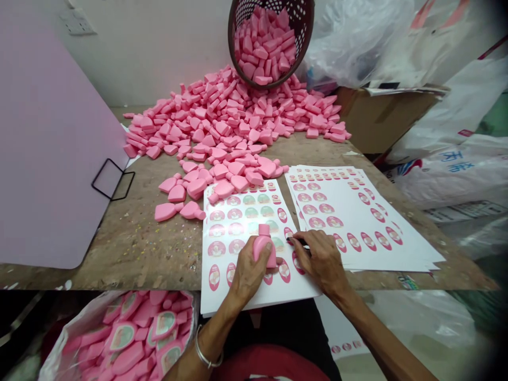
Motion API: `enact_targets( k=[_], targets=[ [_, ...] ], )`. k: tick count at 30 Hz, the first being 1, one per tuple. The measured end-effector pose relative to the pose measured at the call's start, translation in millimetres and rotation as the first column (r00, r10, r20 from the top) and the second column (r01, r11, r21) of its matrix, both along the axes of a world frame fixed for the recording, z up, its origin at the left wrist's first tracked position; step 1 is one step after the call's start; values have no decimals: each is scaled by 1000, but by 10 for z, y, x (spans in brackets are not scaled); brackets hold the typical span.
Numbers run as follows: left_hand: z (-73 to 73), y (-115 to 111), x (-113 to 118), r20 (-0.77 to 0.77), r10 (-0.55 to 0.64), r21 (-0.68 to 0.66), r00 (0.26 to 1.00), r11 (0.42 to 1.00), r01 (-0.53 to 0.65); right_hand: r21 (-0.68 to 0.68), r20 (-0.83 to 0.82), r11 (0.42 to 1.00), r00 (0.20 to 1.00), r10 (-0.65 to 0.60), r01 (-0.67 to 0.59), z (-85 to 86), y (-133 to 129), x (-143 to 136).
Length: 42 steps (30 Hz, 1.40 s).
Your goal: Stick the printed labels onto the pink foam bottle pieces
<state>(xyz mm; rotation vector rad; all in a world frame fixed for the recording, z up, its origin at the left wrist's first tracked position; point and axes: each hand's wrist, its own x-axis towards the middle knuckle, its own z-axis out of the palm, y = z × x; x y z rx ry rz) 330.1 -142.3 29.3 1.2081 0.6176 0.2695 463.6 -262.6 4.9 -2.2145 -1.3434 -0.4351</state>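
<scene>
A pink bottle [264, 244] stands upright in my left hand [252, 267], the thumb across its front and its cap showing above. No label shows on that bottle's visible side. My right hand [319, 259] is closed on a thin dark tool [298, 241], its tip over the right part of the sticker sheet [224, 217]. Both hands are above this sheet, which carries pink and green labels and lies at the table's front edge. Loose pink bottles [238, 174] overlap the sheet's top edge.
A large heap of pink bottles [222, 116] lies under a tipped brown basket [231, 47]. More sticker sheets [381, 259] lie right. Left stands a pale board [51, 159] with a black wire stand [113, 180]. Below the edge, a white bag [63, 338] holds labelled bottles.
</scene>
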Motion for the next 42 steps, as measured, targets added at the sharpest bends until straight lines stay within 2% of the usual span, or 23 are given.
enact_targets(
  k=[11,18,21,24,29,32,37,40,42],
  targets=[
    [6,13,-6,-2,5,6,1000,1000,-5,-36,-6,998,999,51,-51,-33,85,65],
    [-8,-25,6,-24,43,13,999,999,-43,-4,-112,996,990,83,-84,-15,79,62],
    [-14,-43,13,-34,49,25,998,999,-48,1,-129,999,990,54,-54,-39,93,68],
    [-27,-49,11,-25,52,22,998,998,-51,-13,-62,999,997,39,-40,-38,110,57],
    [-41,-43,1,-15,65,17,998,998,-65,-92,152,994,986,69,-56,40,85,-4],
    [-40,-38,2,-15,69,12,998,998,-69,-106,200,992,976,81,-61,59,67,-9],
    [-56,-33,-7,0,54,4,999,999,-54,-67,87,998,996,28,-22,5,90,57],
    [-57,-35,-7,9,52,-6,999,999,-52,-43,-55,996,996,73,-75,-15,115,64],
    [-42,-38,1,12,57,-26,998,998,-56,4,-187,998,981,56,-56,-1,123,50]
  ],
)
